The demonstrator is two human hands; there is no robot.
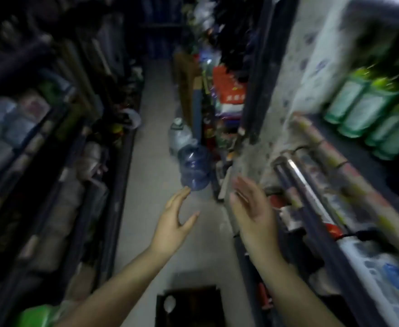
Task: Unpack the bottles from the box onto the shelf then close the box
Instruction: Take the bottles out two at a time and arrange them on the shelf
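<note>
Both my hands are held out over the aisle floor, empty. My left hand [173, 220] has straight fingers and a spread thumb. My right hand [252, 208] is flat with fingers extended, close to the right shelf's edge. The open box [189, 305] lies on the floor at the bottom centre, dark inside, with one pale rounded thing showing at its left. Green bottles with pale labels [368, 109] stand in rows on the upper right shelf [349, 147]. The picture is blurred.
Shelves crowded with goods line both sides of a narrow concrete aisle [151, 142]. A blue water jug [195, 168] and a clear jug [179, 135] stand on the floor ahead. Rolled goods [311, 192] lie along the right shelf's front edge.
</note>
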